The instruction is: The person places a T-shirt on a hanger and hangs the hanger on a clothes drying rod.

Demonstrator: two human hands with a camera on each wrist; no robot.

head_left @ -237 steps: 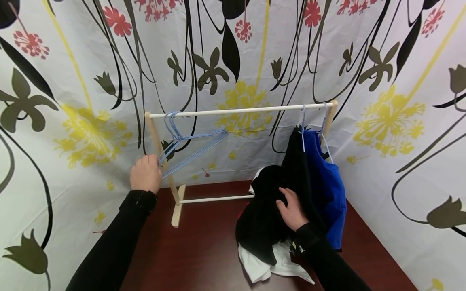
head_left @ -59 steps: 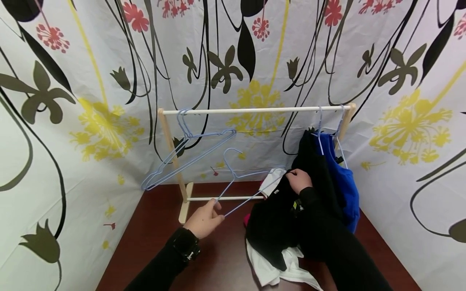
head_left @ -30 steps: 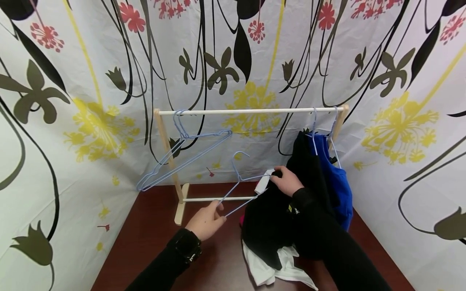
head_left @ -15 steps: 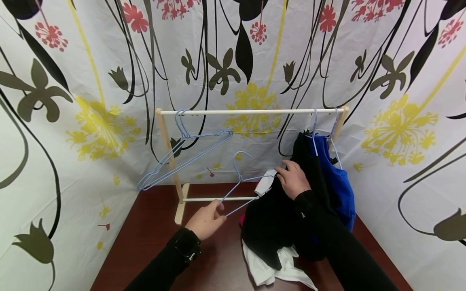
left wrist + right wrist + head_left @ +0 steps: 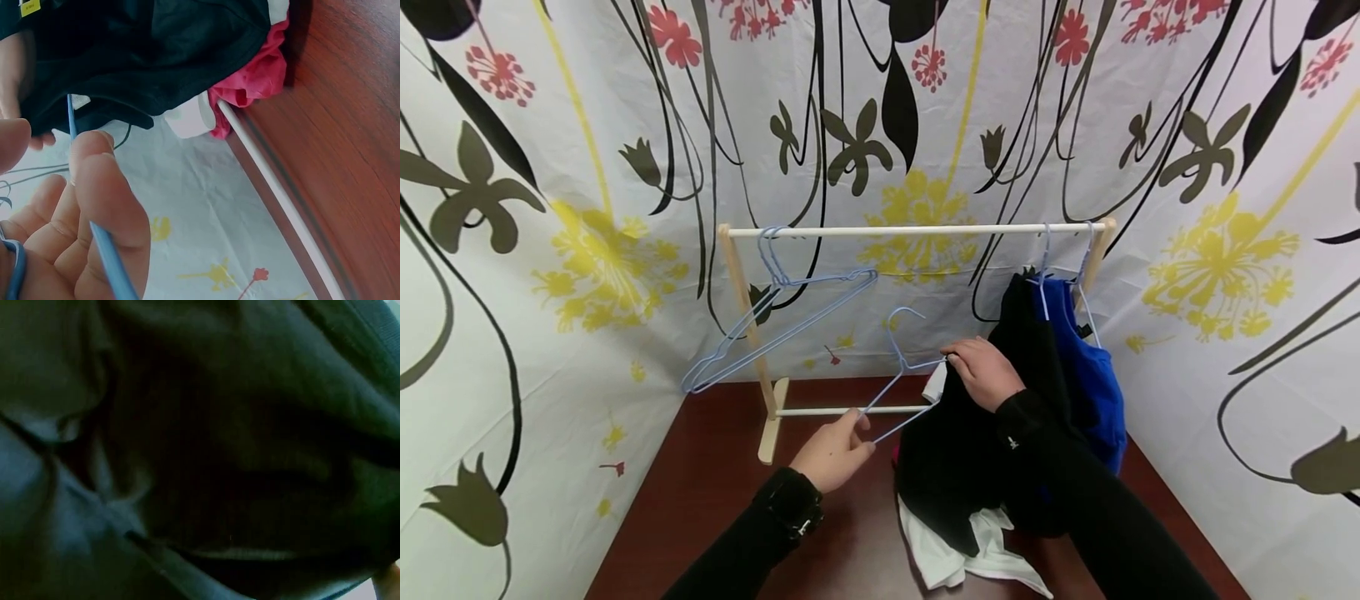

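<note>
My left hand [image 5: 835,451] pinches the lower corner of a light blue wire hanger [image 5: 901,367]; in the left wrist view the wire [image 5: 103,253] runs between its thumb and fingers. The hanger's far end goes into a black garment [image 5: 958,454] on the table. My right hand [image 5: 983,371] grips the top edge of that garment at the hanger. The right wrist view shows only dark cloth [image 5: 206,456] up close. A white garment [image 5: 951,554] and a pink one [image 5: 253,78] lie under the black one.
A wooden clothes rack [image 5: 917,228] stands at the back of the dark red table [image 5: 715,517]. Two empty blue hangers [image 5: 775,312] hang at its left end. A black top [image 5: 1026,325] and a blue top [image 5: 1093,375] hang at its right end. Flowered curtains [image 5: 550,208] close in three sides.
My left hand took a hanger off the rack and brought it to the black garment. In the last second the right hand shifted left along the garment's edge to the hanger's shoulder.
</note>
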